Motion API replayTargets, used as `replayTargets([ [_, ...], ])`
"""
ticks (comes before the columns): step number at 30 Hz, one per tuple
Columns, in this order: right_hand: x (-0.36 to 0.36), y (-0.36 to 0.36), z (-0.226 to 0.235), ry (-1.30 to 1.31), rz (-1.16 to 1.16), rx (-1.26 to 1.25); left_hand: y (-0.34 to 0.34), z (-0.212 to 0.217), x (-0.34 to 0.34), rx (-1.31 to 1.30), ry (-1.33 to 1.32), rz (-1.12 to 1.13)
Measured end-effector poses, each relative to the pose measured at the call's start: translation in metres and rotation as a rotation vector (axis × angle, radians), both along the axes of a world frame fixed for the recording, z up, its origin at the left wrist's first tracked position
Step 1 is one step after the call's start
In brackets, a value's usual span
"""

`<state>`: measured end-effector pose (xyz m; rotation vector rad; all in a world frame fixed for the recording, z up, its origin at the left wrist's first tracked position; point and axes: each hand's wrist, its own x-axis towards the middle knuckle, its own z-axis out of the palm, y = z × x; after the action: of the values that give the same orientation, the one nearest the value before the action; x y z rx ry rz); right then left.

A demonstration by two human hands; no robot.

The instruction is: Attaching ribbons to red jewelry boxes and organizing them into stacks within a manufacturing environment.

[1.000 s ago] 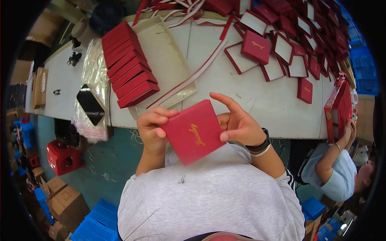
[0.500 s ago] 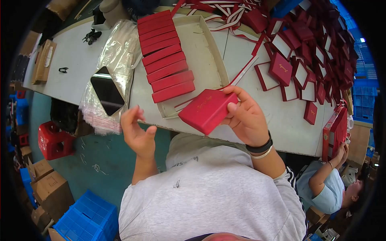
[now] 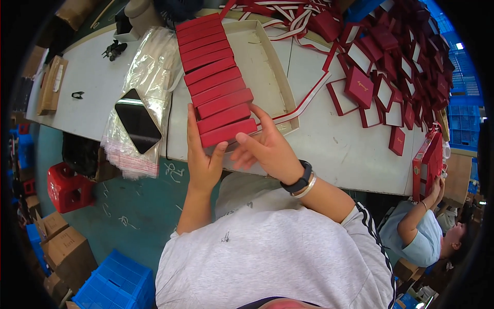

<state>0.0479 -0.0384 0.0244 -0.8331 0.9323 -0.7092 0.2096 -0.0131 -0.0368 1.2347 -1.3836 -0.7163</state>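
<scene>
Smooth white worktop (image 3: 334, 149) lay beneath a shallow cream tray (image 3: 262, 72), its left side lined with flat, sharp-edged red boxes (image 3: 215, 77); the left hand (image 3: 203, 165) and right hand (image 3: 271, 155), both spread wide, cupped the nearest box.

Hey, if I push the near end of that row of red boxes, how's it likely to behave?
The row of red boxes would probably shift unevenly: gaps show between some boxes, and their ends are staggered. Each box looks fairly stiff, with straight edges and flat sides. The nearest box might tip, since it seems to stand on edge.
</scene>
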Motion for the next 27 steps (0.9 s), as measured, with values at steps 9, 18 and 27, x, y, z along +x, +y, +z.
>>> replayTargets([
  [9, -0.01, -0.033, -0.026, 0.11, -0.072, -0.363, -0.007, -0.013, -0.001, 0.042, -0.012, -0.044],
  [18, 0.009, -0.036, -0.015, -0.056, 0.069, -0.334, -0.005, -0.014, -0.009, 0.113, 0.29, -0.043],
  [27, -0.012, -0.038, -0.019, 0.181, -0.18, -0.468, -0.011, -0.001, -0.009, -0.061, 0.191, 0.101],
])
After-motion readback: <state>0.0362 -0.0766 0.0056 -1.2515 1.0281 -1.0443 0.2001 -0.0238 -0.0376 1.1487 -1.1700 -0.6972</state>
